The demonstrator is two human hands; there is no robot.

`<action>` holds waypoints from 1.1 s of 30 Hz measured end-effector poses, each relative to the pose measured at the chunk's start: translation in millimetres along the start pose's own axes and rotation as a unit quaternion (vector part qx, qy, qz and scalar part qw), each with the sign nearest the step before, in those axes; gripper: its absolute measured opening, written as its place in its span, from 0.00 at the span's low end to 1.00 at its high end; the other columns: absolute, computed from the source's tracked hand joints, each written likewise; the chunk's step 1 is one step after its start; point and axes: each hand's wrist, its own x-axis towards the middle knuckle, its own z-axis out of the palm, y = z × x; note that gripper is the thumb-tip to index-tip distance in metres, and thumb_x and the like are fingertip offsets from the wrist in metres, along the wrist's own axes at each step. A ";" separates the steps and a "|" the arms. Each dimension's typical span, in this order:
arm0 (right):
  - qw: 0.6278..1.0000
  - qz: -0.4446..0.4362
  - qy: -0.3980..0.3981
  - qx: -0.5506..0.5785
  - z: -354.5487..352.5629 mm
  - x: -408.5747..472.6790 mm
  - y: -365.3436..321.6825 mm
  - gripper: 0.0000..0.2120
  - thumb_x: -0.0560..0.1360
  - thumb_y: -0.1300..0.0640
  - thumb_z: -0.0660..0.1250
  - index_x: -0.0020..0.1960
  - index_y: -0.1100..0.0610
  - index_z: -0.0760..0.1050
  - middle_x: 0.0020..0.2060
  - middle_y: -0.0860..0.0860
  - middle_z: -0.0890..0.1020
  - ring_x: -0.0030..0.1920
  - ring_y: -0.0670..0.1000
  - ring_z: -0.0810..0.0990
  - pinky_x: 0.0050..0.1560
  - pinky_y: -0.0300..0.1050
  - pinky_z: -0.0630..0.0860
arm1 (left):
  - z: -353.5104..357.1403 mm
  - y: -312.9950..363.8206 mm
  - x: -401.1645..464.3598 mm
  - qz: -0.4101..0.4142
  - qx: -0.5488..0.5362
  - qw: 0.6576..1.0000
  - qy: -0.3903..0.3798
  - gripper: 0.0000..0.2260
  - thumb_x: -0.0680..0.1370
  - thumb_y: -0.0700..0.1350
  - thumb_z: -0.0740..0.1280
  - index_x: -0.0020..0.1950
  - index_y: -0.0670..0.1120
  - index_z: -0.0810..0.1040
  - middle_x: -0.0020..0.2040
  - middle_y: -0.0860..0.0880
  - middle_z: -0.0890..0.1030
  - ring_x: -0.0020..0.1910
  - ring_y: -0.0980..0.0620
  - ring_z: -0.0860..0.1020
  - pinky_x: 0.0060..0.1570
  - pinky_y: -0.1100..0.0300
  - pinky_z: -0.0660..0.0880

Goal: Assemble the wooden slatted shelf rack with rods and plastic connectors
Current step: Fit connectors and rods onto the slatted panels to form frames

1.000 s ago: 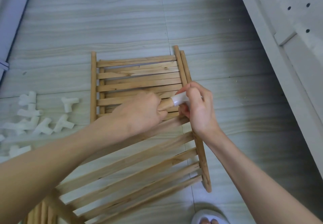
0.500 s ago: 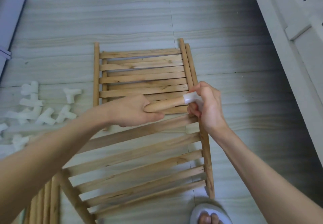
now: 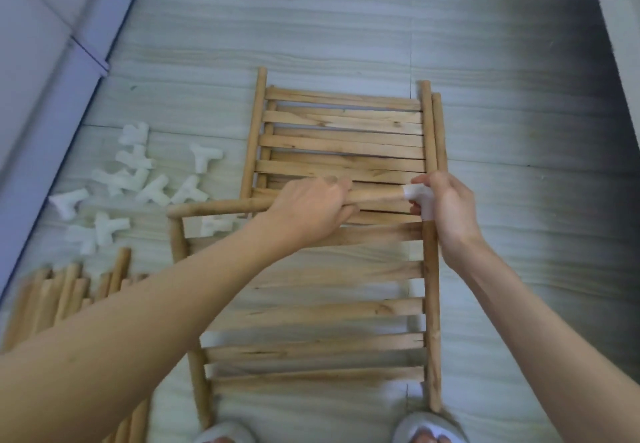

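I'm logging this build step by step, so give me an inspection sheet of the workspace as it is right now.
Surface: pale wood-grain floor.
Job's things: near slatted panel lies on the floor, partly over a far panel; a rod runs crosswise above them into a white connector on the near panel's right rail.
Clutter: loose connectors at left; spare rods at lower left.
Grippers: left hand grips the rod; right hand grips the connector.
Cables: nothing seen.
Surroundings: pale panel at upper left; slippers at the bottom edge.
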 end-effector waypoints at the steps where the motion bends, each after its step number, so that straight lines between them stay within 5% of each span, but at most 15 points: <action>1: 1.000 0.005 0.007 -0.020 1.2 6.7 2.0 0.09 0.75 0.54 0.58 0.42 0.52 0.76 0.39 0.51 0.77 0.34 0.48 0.77 0.36 0.42 0.69 | 4.1 -11.0 -2.7 -0.005 -0.003 1.000 -0.004 0.14 0.81 0.54 0.55 0.57 0.45 0.69 0.54 0.45 0.77 0.52 0.42 0.75 0.41 0.55 0.66; 4: 0.989 -0.015 0.004 -0.145 7.3 29.3 8.5 0.11 0.76 0.53 0.59 0.49 0.54 0.78 0.39 0.50 0.77 0.38 0.51 0.75 0.34 0.40 0.66 | 20.9 -60.2 -26.8 -0.056 0.014 0.997 -0.049 0.16 0.81 0.51 0.55 0.67 0.45 0.66 0.62 0.45 0.72 0.61 0.44 0.71 0.54 0.51 0.67; 8: 0.937 -0.047 -0.004 -0.346 36.1 41.1 12.3 0.13 0.78 0.57 0.56 0.57 0.59 0.75 0.52 0.58 0.79 0.53 0.59 0.74 0.48 0.46 0.69 | 46.5 -108.3 -58.7 -0.099 -0.044 0.993 -0.036 0.19 0.80 0.44 0.55 0.72 0.46 0.62 0.68 0.46 0.68 0.65 0.44 0.68 0.63 0.50 0.64; 12: 0.804 -0.190 0.014 -0.564 75.7 31.8 14.6 0.16 0.78 0.56 0.57 0.63 0.59 0.72 0.65 0.58 0.71 0.68 0.59 0.64 0.69 0.57 0.55 | 66.2 -107.4 -56.5 -0.127 -0.135 0.983 0.014 0.22 0.77 0.38 0.55 0.72 0.45 0.64 0.69 0.47 0.68 0.66 0.45 0.65 0.64 0.47 0.63; 14: 0.754 -0.291 -0.042 -0.588 103.2 22.8 14.4 0.15 0.78 0.56 0.57 0.62 0.59 0.73 0.64 0.55 0.72 0.68 0.56 0.64 0.70 0.57 0.51 | 73.8 -106.1 -57.5 -0.122 -0.180 0.974 0.065 0.23 0.76 0.35 0.56 0.71 0.44 0.66 0.69 0.47 0.70 0.65 0.46 0.65 0.65 0.51 0.62; 16: 0.727 -0.342 -0.122 -0.583 135.3 10.8 14.0 0.15 0.78 0.54 0.56 0.62 0.57 0.72 0.61 0.54 0.74 0.64 0.56 0.68 0.66 0.53 0.59 | 76.9 -107.8 -63.3 -0.102 -0.261 0.950 0.134 0.23 0.73 0.30 0.57 0.67 0.41 0.72 0.65 0.44 0.74 0.62 0.44 0.70 0.63 0.59 0.63; 20: 0.712 -0.333 -0.235 -0.572 186.1 -5.6 15.9 0.18 0.79 0.47 0.57 0.64 0.55 0.69 0.59 0.56 0.75 0.61 0.58 0.73 0.56 0.52 0.69 | 75.9 -123.0 -81.3 -0.153 -0.404 0.858 0.277 0.21 0.70 0.26 0.56 0.59 0.39 0.77 0.54 0.43 0.79 0.55 0.52 0.77 0.58 0.66 0.70; 24: 0.702 -0.325 -0.231 -0.590 194.5 -3.4 18.9 0.20 0.78 0.42 0.55 0.64 0.53 0.67 0.61 0.54 0.74 0.61 0.57 0.72 0.57 0.52 0.67 | 88.8 -164.9 -96.4 -0.299 -0.365 0.815 0.336 0.21 0.73 0.28 0.55 0.64 0.41 0.71 0.60 0.45 0.75 0.61 0.49 0.72 0.59 0.67 0.64; 27: 0.700 -0.319 -0.245 -0.590 191.6 -2.5 16.3 0.19 0.78 0.43 0.55 0.64 0.52 0.68 0.60 0.54 0.75 0.61 0.58 0.72 0.58 0.53 0.68 | 101.5 -204.3 -103.4 -0.378 -0.256 0.848 0.270 0.28 0.72 0.27 0.57 0.71 0.40 0.63 0.69 0.42 0.66 0.68 0.43 0.63 0.65 0.62 0.58; 30: 0.707 -0.328 -0.247 -0.576 191.2 -2.1 11.3 0.18 0.78 0.43 0.56 0.60 0.53 0.70 0.56 0.55 0.77 0.57 0.58 0.74 0.53 0.51 0.70 | 109.9 -233.5 -103.4 -0.352 -0.188 0.907 0.137 0.34 0.71 0.28 0.59 0.75 0.43 0.55 0.76 0.43 0.54 0.74 0.42 0.52 0.71 0.52 0.52; 33: 0.709 -0.350 -0.242 -0.563 190.7 -3.1 7.8 0.16 0.77 0.41 0.57 0.51 0.53 0.70 0.47 0.53 0.79 0.48 0.57 0.77 0.41 0.48 0.69 | 115.4 -243.3 -98.6 -0.327 -0.152 0.929 0.076 0.27 0.74 0.32 0.59 0.72 0.47 0.64 0.73 0.41 0.59 0.70 0.40 0.58 0.65 0.48 0.61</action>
